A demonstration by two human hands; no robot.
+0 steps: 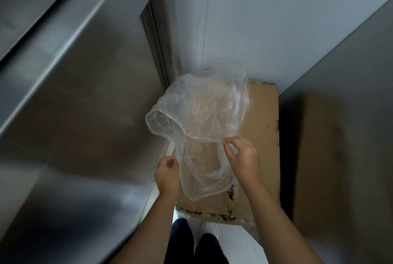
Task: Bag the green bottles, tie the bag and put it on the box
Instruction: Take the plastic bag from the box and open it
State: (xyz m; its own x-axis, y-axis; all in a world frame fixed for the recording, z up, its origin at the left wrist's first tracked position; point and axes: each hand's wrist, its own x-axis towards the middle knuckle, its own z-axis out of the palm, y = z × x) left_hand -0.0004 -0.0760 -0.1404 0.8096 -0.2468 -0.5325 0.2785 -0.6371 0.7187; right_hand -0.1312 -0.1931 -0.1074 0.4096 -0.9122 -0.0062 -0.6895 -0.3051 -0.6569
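Note:
A clear thin plastic bag [200, 115] hangs in the air over a brown cardboard box [262, 136] that stands on the floor in the corner. My left hand [167, 173] pinches the bag's lower left edge. My right hand [242, 156] pinches the bag's rim on the right. The bag billows upward, with an open fold at its left side, and looks empty. No green bottles are in view.
A large stainless steel surface [70, 93] fills the left side. A grey wall [344, 104] rises on the right, white wall tiles [265, 19] behind the box. My legs and white shoes [209, 228] stand just in front of the box.

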